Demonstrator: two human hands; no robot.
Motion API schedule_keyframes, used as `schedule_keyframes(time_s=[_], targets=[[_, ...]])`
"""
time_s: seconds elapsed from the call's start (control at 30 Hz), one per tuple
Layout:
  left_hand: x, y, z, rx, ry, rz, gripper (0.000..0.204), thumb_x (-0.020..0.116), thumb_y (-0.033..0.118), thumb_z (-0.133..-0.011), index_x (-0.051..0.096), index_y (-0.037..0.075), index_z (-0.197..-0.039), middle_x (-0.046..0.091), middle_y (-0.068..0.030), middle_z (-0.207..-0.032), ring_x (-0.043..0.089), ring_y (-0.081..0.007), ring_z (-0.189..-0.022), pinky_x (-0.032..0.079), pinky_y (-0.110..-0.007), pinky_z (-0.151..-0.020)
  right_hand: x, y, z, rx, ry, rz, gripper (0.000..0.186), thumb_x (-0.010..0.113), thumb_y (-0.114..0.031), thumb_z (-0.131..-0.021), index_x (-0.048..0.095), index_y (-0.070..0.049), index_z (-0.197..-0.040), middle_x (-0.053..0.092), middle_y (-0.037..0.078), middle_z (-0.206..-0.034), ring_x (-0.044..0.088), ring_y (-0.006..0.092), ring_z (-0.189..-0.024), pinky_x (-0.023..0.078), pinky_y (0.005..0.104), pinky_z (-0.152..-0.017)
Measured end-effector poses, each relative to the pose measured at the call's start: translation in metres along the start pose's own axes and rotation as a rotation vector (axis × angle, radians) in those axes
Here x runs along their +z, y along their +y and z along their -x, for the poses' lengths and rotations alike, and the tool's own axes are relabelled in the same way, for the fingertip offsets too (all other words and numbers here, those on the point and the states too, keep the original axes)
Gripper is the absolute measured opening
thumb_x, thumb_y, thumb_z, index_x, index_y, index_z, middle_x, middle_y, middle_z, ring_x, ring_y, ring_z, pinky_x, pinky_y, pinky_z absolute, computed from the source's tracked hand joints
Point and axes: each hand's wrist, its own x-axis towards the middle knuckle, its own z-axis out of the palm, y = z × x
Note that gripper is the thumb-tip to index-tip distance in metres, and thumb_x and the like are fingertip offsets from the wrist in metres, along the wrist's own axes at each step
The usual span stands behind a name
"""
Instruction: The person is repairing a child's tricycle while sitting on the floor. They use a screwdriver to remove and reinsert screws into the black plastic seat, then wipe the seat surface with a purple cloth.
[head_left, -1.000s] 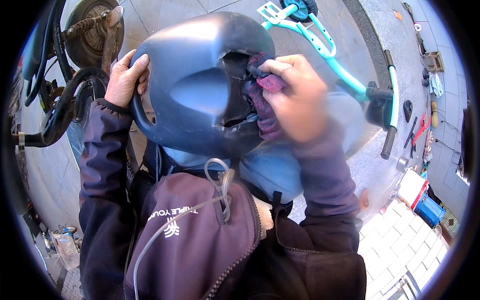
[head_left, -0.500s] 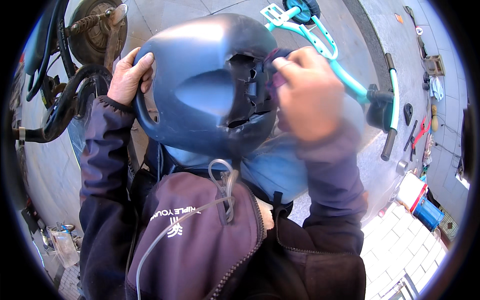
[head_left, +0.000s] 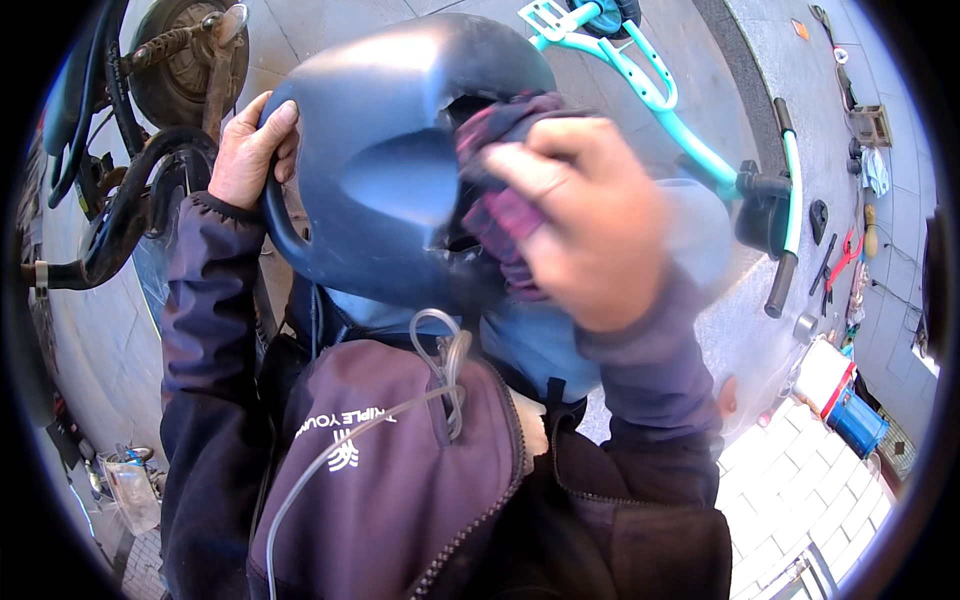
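Observation:
A black, smooth plastic seat shell [head_left: 350,110] rests over my lap, with a shallow oval recess in its middle. At its left edge my left hand [head_left: 250,150] is wrapped round the rim, thumb on top. My right hand [head_left: 590,220] is blurred by motion and grips a crumpled dark red and black cloth [head_left: 510,200]. That cloth presses on the shell's right part and covers most of the broken, jagged opening there.
A turquoise wheeled frame [head_left: 690,150] with black handle grips lies on the right. At the left stands a dark machine part with a wheel [head_left: 190,80] and curved tubing. Tools, a blue bucket [head_left: 855,425] and a small box [head_left: 868,127] sit along the far right.
My right hand has moved left with the cloth, from the shell's right edge onto the broken opening. The left hand keeps its hold on the rim.

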Motion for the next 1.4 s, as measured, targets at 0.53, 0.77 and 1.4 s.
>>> schedule_keyframes(time_s=[0.53, 0.77, 1.4], targets=[[-0.001, 0.006, -0.005, 0.008, -0.015, -0.011, 0.027, 0.060, 0.029, -0.096, 0.056, 0.004, -0.106, 0.045, 0.0014, -0.065, 0.040, -0.0056, -0.045, 0.035, -0.019, -0.043, -0.006, 0.018, 0.022, -0.012, -0.191, 0.001, 0.033, 0.070, 0.003, -0.066, 0.067, -0.005, -0.097, 0.060, 0.010, -0.093, 0.061, 0.0280, -0.087, 0.049, 0.0365, -0.073], [0.000, -0.001, -0.003, 0.005, 0.006, -0.021, 0.027, 0.059, 0.030, -0.097, 0.055, 0.004, -0.105, 0.044, 0.0012, -0.065, 0.041, -0.0061, -0.045, 0.035, -0.019, -0.043, -0.015, -0.001, 0.015, -0.034, -0.118, -0.101, 0.029, 0.074, -0.004, -0.063, 0.067, -0.009, -0.091, 0.060, 0.005, -0.089, 0.061, 0.0240, -0.079, 0.052, 0.0340, -0.066], [-0.005, 0.005, -0.005, 0.019, -0.022, -0.039, 0.026, 0.058, 0.029, -0.097, 0.055, 0.004, -0.105, 0.046, 0.0009, -0.066, 0.042, -0.0064, -0.045, 0.036, -0.019, -0.044, -0.002, -0.004, 0.012, 0.111, -0.242, 0.221, 0.019, 0.071, -0.005, -0.067, 0.067, -0.007, -0.086, 0.060, 0.008, -0.086, 0.062, 0.0259, -0.076, 0.051, 0.0360, -0.061]])
